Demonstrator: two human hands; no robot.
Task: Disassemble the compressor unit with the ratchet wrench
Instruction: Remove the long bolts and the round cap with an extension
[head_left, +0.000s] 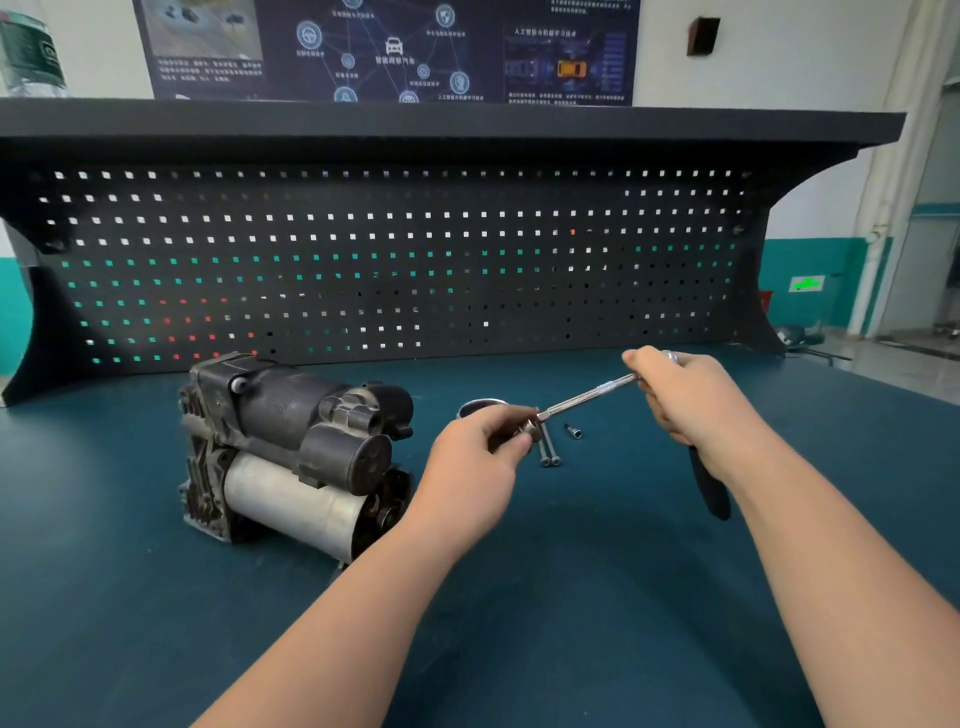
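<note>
The compressor unit (291, 447), dark metal with a silver cylinder, lies on the teal bench at the left. My right hand (685, 400) grips the ratchet wrench (587, 397); its black handle (709, 488) hangs below my wrist, and a chrome extension runs from that hand to the left. My left hand (478, 462) pinches the socket end (527, 430) of that extension, to the right of the compressor. Both hands are held above the bench, apart from the compressor.
Two long bolts (548, 452) and a small bit (573, 431) lie on the bench (519, 597) just beyond my left hand. A round metal dish (480, 406) sits behind it. A black pegboard (395, 260) closes the back of the bench.
</note>
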